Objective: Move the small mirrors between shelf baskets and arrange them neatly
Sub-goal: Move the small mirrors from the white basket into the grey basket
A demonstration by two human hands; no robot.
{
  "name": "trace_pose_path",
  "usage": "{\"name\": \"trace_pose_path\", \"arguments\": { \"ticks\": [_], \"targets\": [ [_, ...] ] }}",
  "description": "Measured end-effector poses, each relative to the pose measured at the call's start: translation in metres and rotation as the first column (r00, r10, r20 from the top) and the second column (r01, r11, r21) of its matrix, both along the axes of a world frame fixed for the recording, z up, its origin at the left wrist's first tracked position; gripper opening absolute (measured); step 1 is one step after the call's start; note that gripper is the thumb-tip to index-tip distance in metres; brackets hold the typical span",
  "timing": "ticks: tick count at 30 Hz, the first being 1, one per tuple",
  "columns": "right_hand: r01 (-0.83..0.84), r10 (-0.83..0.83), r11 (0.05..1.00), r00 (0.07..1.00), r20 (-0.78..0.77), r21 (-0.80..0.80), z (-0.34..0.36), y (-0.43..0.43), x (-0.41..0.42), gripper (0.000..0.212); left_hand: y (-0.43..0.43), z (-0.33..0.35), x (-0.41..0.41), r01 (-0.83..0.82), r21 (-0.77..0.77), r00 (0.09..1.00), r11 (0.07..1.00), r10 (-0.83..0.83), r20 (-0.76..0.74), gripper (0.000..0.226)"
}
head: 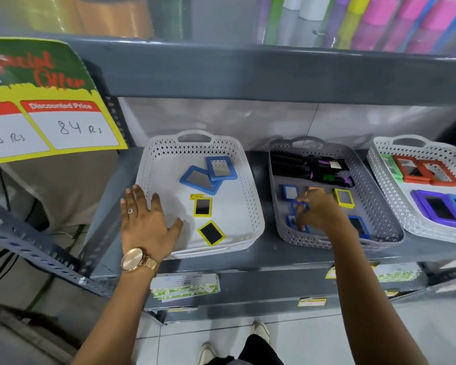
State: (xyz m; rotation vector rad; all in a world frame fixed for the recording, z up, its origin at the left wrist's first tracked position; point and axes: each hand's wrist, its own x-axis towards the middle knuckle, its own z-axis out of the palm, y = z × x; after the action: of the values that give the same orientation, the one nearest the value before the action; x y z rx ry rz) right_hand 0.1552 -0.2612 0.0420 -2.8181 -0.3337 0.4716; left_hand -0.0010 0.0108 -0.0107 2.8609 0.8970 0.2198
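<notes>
My right hand (pixel 317 209) reaches into the grey basket (pixel 385 219), its fingers curled around a small blue-framed mirror (pixel 300 206) pinched at the frame; motion blur hides the exact contact. My left hand (pixel 145 222) lies flat with fingers spread and holding nothing, resting on the near-left rim of the white basket (pixel 250 196); a ring sits on one finger and a gold watch (pixel 135 260) on the wrist. Around the right hand, the grey basket holds further small mirrors: another blue one (pixel 290 192) toward the back, a yellow one (pixel 343 197) to the right, a blue one (pixel 358 225) near the front wall, and black hairbrushes (pixel 308 167) across the rear. The white basket contains two larger blue mirrors (pixel 208 175), overlapping at the back, and two small yellow mirrors (pixel 207 219) nearer the front, one upright under a yellow price sticker (pixel 197 196), one turned diagonally. A third basket (pixel 379 164) at far right carries orange, green and purple mirrors. All three stand on a grey metal shelf (pixel 261 259); an offer sign (pixel 45 101) hangs at upper left.
</notes>
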Motion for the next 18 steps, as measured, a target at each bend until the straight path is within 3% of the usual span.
{"name": "trace_pose_path", "arguments": {
  "ticks": [1,4,7,11,15,18],
  "targets": [
    [-0.002,0.002,1.000,1.000,-0.020,-0.008,-0.009,-0.004,0.003,0.015,0.000,0.000,0.000,-0.001,0.003,1.000,1.000,0.001,0.001,0.078],
    [0.009,-0.008,1.000,0.999,-0.042,0.019,-0.033,-0.012,0.009,0.033,0.000,-0.001,0.001,0.001,0.002,1.000,1.000,-0.001,-0.005,0.078],
    [0.000,0.001,0.999,1.000,-0.022,0.040,-0.043,-0.013,0.013,0.034,0.001,-0.001,0.001,0.000,-0.003,1.000,1.000,0.000,-0.004,0.078],
    [0.012,-0.012,0.998,1.000,-0.014,0.055,-0.040,-0.012,0.011,0.031,0.001,-0.001,0.000,-0.003,-0.010,1.000,1.000,0.003,-0.006,0.078],
    [0.057,-0.055,0.997,0.998,-0.035,0.060,-0.026,-0.010,-0.001,0.047,0.001,-0.001,0.001,-0.002,-0.017,1.000,1.000,0.002,0.007,0.078],
    [0.103,-0.106,0.994,0.988,0.116,0.037,0.004,0.000,-0.016,0.041,0.000,0.000,0.000,-0.007,-0.019,1.000,1.000,0.007,0.005,0.078]
  ]
}}
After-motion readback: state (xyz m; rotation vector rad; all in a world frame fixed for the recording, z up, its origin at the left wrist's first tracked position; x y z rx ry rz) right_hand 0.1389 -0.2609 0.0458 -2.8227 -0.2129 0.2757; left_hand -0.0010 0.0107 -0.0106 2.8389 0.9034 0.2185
